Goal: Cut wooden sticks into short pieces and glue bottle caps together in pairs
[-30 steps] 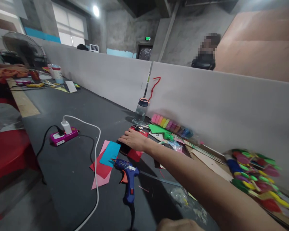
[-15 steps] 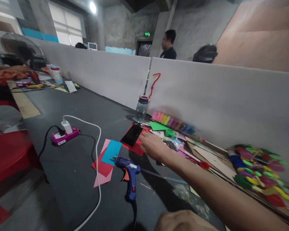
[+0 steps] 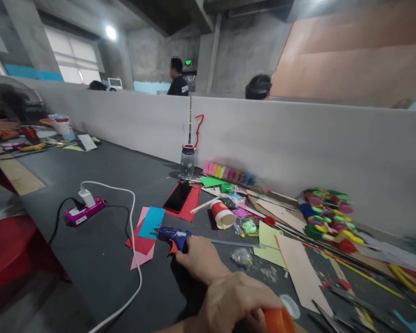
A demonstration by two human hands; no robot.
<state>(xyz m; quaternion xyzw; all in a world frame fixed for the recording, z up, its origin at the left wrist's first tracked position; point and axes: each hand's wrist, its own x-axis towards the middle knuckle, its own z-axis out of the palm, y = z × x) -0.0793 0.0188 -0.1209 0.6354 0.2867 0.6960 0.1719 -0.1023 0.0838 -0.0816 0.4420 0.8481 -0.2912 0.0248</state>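
Note:
My right hand (image 3: 203, 259) is closed around the handle of a blue glue gun (image 3: 175, 235) with an orange trigger, which lies on the dark table. The gun's nozzle points left over a blue paper sheet (image 3: 151, 222). Crossing in front of my right wrist, my left hand (image 3: 237, 298) is closed on an orange object (image 3: 280, 320) at the bottom edge; its kind cannot be made out. Beyond the gun, a black phone (image 3: 178, 197) rests on red paper (image 3: 191, 203). A paper cup (image 3: 223, 215) lies on its side to the right.
A purple power strip (image 3: 85, 212) with a white cable (image 3: 134, 203) sits at left. A water bottle (image 3: 187, 162) stands by the white partition (image 3: 298, 138). Card strips (image 3: 301, 273), colourful clay pieces (image 3: 327, 212) and scissors (image 3: 324, 314) crowd the right side. Another person stands beyond the partition.
My right hand has come back from beside the phone and taken hold of the glue gun. My left hand has risen into view with the orange object. The view has turned right.

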